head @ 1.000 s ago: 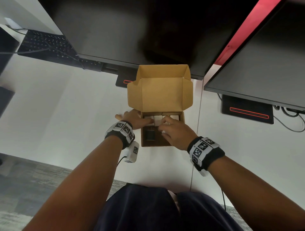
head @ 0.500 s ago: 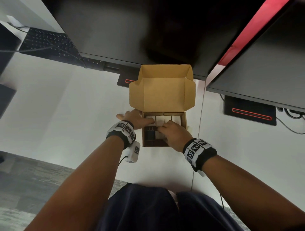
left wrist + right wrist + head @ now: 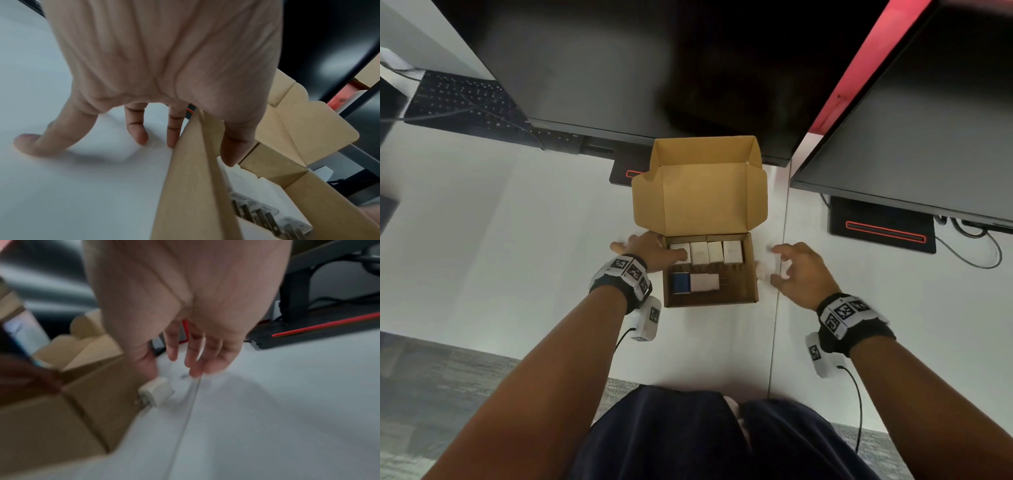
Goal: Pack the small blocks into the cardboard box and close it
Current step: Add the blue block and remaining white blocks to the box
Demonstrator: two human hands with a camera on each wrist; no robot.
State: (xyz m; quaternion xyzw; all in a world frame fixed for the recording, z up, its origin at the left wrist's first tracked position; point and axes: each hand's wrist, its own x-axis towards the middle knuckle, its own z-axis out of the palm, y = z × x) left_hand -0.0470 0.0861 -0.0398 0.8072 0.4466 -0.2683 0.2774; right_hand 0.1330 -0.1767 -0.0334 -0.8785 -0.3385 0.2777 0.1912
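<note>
The brown cardboard box [image 3: 710, 302] sits open at the table's centre, its lid [image 3: 705, 198] standing up behind it. Inside, a back row of white blocks [image 3: 707, 251] fills the far side; a blue block [image 3: 680, 282] and a white block [image 3: 704, 282] lie in front. My left hand [image 3: 650, 246] straddles the box's left wall [image 3: 185, 186], one finger inside touching a white block and the others straight on the table. My right hand [image 3: 779, 263] hovers just right of the box with loose fingers. Its thumb [image 3: 148, 366] is right at a white block [image 3: 156, 391] lying against the box wall [image 3: 61, 418].
Two dark monitors overhang the back of the table, with stand bases [image 3: 883, 236] marked by red lines. A keyboard [image 3: 458, 102] lies at the far left and a cable [image 3: 976, 253] at the far right. A seam [image 3: 780, 274] runs down the table beside the box.
My right hand has come out of the box and moved right to the table beside it. The left hand has stayed at the left wall.
</note>
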